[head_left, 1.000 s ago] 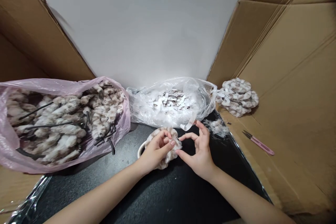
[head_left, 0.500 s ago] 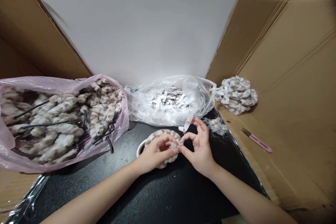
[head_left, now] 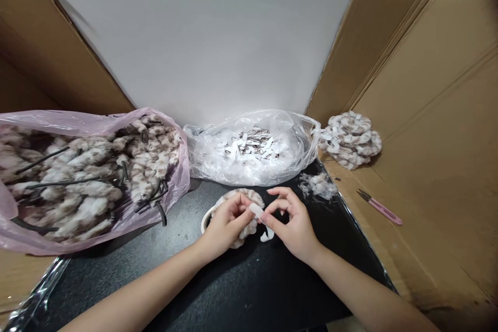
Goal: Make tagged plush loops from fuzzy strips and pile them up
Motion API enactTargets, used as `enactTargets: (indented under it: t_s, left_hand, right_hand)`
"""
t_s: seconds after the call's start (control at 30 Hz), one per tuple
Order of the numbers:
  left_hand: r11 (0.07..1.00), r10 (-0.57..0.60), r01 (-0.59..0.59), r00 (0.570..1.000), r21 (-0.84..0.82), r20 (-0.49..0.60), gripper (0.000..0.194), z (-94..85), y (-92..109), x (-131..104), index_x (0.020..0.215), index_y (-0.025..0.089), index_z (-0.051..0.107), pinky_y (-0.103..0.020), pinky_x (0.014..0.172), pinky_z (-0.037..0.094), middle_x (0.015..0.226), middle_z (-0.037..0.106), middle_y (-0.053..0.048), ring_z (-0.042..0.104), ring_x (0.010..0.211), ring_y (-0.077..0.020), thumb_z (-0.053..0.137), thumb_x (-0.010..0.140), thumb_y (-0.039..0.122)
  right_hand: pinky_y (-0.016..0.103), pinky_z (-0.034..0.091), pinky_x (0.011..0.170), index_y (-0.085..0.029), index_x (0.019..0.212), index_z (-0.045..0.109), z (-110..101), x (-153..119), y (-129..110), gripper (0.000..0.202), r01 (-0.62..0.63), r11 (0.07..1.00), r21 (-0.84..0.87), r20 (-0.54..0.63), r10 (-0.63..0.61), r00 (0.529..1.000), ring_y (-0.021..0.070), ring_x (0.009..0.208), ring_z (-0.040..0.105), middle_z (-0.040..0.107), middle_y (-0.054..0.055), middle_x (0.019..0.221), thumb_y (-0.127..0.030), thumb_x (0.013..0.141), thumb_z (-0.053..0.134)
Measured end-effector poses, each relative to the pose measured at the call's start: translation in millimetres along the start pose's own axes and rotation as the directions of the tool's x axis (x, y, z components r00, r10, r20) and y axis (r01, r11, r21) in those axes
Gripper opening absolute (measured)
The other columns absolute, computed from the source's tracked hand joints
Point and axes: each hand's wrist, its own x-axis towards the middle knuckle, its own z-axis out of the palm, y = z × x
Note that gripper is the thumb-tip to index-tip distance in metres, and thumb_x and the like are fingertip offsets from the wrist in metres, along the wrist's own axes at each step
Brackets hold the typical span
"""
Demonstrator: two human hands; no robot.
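My left hand (head_left: 223,223) is closed in a pinch at the left end of a short white strip (head_left: 256,210). My right hand (head_left: 294,224) pinches the strip's other end between thumb and forefinger, its remaining fingers curled loosely above. A second white curl (head_left: 266,235) hangs below the right thumb. Under and behind the left hand lies a fluffy beige-and-white ring (head_left: 249,197), partly covered by the fingers. The pale rim of a tape-like roll (head_left: 204,222) shows at the left of the fluffy ring. Whether the left fingers also grip the fluff, I cannot tell.
On the left, a pink plastic bag (head_left: 181,166) holds fluffy pieces and dark cords. A clear bag (head_left: 210,163) of white strips lies at the back. Fluffy rings (head_left: 350,140) are stacked at right, near pink-handled snips (head_left: 383,211). Loose fluff (head_left: 319,187) lies on the black table (head_left: 155,280).
The white strip, which stood up above the right fingers, is now turned down and stretched between both hands. A loose white end now hangs below them. The right hand has lowered slightly.
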Motion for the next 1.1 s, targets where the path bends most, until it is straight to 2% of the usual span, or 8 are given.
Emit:
enactTargets:
  t_s: [0.13,0.37,0.53,0.8,0.97,1.1]
  left_hand:
    - [1.000,0.020,-0.020,1.000,0.014,0.005,0.035,2.3,-0.3,-4.6,0.079,0.018,0.050,-0.020,0.054,0.038,0.066,0.059,0.002,0.053,0.057,-0.0092,0.069,0.079,0.047]
    - [0.988,0.067,-0.069,0.998,0.140,0.021,0.025,1.4,-1.5,-7.3,0.083,0.017,0.055,-0.021,0.061,0.042,0.075,0.063,-0.001,0.057,0.067,-0.0111,0.063,0.086,0.040]
    - [0.986,0.080,-0.086,0.996,0.144,0.047,0.023,-0.5,-2.6,-6.6,0.086,0.016,0.060,-0.023,0.065,0.045,0.081,0.066,-0.004,0.060,0.072,-0.0129,0.063,0.087,0.038]
    - [0.979,0.052,-0.062,0.997,0.193,0.055,0.028,-2.8,1.1,-8.0,0.089,0.015,0.059,-0.020,0.052,0.036,0.065,0.057,0.001,0.048,0.055,-0.0091,0.057,0.089,0.043]
    - [0.964,0.071,-0.085,0.995,0.253,0.064,0.023,0.5,8.9,-9.2,0.088,0.016,0.058,-0.021,0.057,0.041,0.070,0.062,0.000,0.054,0.060,-0.0109,0.067,0.083,0.036]
    - [0.942,0.130,-0.128,0.991,0.310,0.017,0.020,2.0,7.6,-10.1,0.085,0.015,0.061,-0.023,0.064,0.045,0.078,0.066,-0.003,0.060,0.071,-0.0136,0.059,0.089,0.034]
  right_hand:
    - [0.029,0.042,0.064,-0.021,0.094,0.057,8.1,-0.9,0.8,0.023,-0.022,0.998,-0.061,-0.071,0.018,0.997,0.0163,0.060,0.064,0.070,-0.002,0.062,-0.025,0.076,0.070]
    - [0.027,0.041,0.060,-0.021,0.086,0.058,7.6,0.9,0.2,0.020,-0.059,0.995,-0.075,-0.080,0.053,0.995,0.0167,0.057,0.065,0.068,-0.003,0.058,-0.028,0.074,0.072]
    - [0.025,0.038,0.056,-0.020,0.083,0.057,6.7,2.5,0.6,0.022,-0.093,0.995,-0.024,-0.055,0.092,0.994,0.0137,0.052,0.059,0.065,-0.004,0.056,-0.032,0.072,0.073]
    - [0.025,0.037,0.055,-0.020,0.081,0.057,4.9,4.6,-0.1,0.020,-0.147,0.989,-0.024,-0.034,0.146,0.989,0.0133,0.054,0.057,0.065,-0.003,0.057,-0.028,0.071,0.071]
    - [0.024,0.036,0.055,-0.020,0.080,0.057,5.5,5.1,2.6,0.021,-0.163,0.986,-0.021,-0.011,0.163,0.987,0.0116,0.052,0.054,0.064,-0.004,0.056,-0.027,0.069,0.072]
    - [0.024,0.035,0.055,-0.019,0.080,0.058,6.3,5.5,7.0,0.023,-0.181,0.983,0.007,0.018,0.181,0.983,0.0108,0.052,0.052,0.064,-0.004,0.056,-0.031,0.070,0.075]
